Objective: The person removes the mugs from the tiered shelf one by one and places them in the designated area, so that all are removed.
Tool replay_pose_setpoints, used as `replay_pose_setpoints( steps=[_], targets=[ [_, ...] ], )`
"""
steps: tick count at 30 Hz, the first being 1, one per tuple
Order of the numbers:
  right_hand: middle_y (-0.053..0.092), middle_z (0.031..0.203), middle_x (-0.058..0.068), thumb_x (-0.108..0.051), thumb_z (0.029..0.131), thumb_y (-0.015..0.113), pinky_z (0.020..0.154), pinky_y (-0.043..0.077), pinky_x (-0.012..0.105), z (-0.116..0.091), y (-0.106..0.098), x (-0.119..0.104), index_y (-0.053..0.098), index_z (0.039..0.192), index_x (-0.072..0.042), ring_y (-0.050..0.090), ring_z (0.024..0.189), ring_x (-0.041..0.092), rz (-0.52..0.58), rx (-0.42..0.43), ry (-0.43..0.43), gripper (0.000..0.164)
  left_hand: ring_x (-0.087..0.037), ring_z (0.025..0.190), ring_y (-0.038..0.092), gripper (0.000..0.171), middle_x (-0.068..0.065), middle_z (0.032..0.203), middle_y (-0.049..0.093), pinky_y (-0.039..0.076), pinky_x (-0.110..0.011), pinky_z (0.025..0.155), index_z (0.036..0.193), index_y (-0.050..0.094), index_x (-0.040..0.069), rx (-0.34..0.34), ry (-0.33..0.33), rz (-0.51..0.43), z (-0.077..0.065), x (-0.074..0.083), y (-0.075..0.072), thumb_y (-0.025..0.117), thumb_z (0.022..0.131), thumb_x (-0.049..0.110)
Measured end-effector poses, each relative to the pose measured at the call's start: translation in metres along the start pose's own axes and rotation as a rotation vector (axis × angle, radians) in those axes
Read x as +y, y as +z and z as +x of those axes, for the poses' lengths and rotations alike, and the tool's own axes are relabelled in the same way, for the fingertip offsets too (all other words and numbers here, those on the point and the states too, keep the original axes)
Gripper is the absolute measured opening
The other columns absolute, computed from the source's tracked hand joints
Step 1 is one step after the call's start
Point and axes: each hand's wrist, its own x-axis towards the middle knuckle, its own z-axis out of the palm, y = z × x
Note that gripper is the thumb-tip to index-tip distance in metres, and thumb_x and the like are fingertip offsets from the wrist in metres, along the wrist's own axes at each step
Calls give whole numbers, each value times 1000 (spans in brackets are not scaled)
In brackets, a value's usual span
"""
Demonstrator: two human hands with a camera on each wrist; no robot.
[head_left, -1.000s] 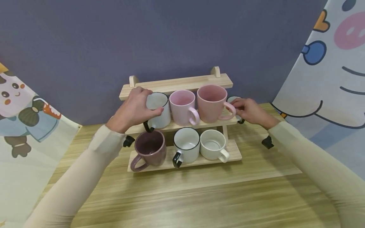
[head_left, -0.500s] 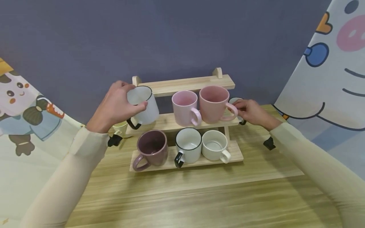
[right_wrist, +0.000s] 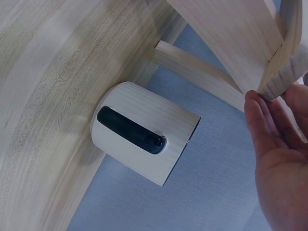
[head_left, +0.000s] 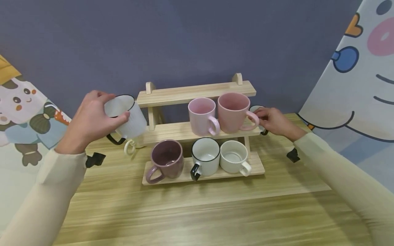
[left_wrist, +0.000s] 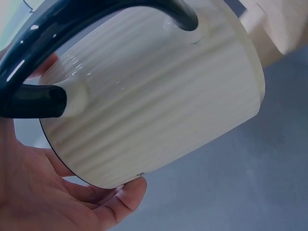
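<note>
My left hand (head_left: 95, 121) grips a white mug (head_left: 132, 119) with a black rim and black handle, fingers and thumb around its rim. The mug is tilted in the air left of the wooden tiered shelf (head_left: 197, 94); its ribbed side fills the left wrist view. My right hand (head_left: 274, 122) pinches the right end of the shelf's middle board, as the right wrist view shows at the fingertips (right_wrist: 252, 96). Behind that hand, another white mug (right_wrist: 144, 132) with a black handle stands on the table. A lilac mug (head_left: 201, 118) and a pink mug (head_left: 234, 112) stand on the middle board.
On the bottom board stand a plum mug (head_left: 167, 159), a black-rimmed white mug (head_left: 206, 157) and a cream cup (head_left: 234, 157). A pale yellow cup (head_left: 130, 146), partly hidden, is left of the shelf on the wooden table (head_left: 197, 212). A grey-blue wall (head_left: 191, 41) rises behind.
My left hand has lifted the white mug off the middle board and carried it left, past the shelf's end. The pale yellow cup has come into view. My right hand keeps its place at the shelf.
</note>
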Motion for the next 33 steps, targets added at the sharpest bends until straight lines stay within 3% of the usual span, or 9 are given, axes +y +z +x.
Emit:
replay_pose_setpoints(
  steps=[6,15,24,33],
  targets=[
    [65,98,12,1,88,63,62,43,24,0,0,2,73,91,0,54,76,17,-18,11,-45,10,-45,108,36,70,-31,121,40,40,-54,68,125,50,-10,-4,-5,55,-16,-21,-3,65,82,42],
    [66,97,12,1,87,65,61,42,25,1,0,2,73,88,-1,55,75,17,-26,27,-72,8,-43,97,43,68,-31,116,43,41,-54,66,122,51,-13,-55,9,109,-38,-51,8,67,81,39],
    [65,97,14,2,86,66,62,43,22,0,0,-1,73,87,-1,56,77,16,-15,33,-46,7,-35,86,47,64,-25,100,50,43,-48,64,113,58,-13,-87,170,127,-49,-73,45,76,72,33],
    [66,98,10,0,87,66,63,44,23,1,0,0,73,87,-1,58,79,17,-19,12,-23,7,-33,89,50,60,-22,102,54,42,-46,70,111,62,-8,-121,218,72,-51,-87,87,79,68,31]
  ],
)
